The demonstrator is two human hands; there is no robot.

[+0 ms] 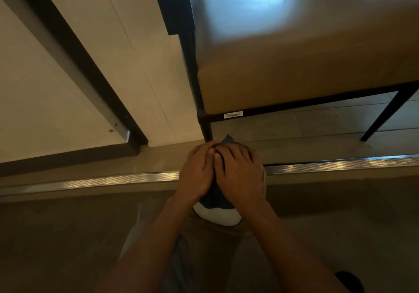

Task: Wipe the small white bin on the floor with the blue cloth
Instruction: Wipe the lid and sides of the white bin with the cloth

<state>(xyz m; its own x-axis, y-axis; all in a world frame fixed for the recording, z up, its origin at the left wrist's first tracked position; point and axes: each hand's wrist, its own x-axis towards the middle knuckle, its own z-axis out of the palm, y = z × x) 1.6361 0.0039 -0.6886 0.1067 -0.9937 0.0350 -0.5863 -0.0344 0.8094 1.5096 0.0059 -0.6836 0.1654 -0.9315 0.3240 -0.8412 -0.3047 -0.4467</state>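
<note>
The small white bin (pixel 217 216) stands on the floor below me, mostly hidden under my hands; only its near white edge shows. The blue cloth (pixel 216 196) is draped over the bin's top, with a corner sticking out at the far side by my fingertips. My left hand (pixel 197 168) and my right hand (pixel 241 171) lie side by side on the cloth, palms down, fingers curving over the bin's top and pressing the cloth onto it. How far the fingers wrap round the far side is hidden.
A tan padded chair (pixel 294 54) with black legs (pixel 205 125) stands just beyond the bin. A metal floor strip (pixel 90 183) runs left to right under my hands. White panels with a dark frame (pixel 74 70) fill the left.
</note>
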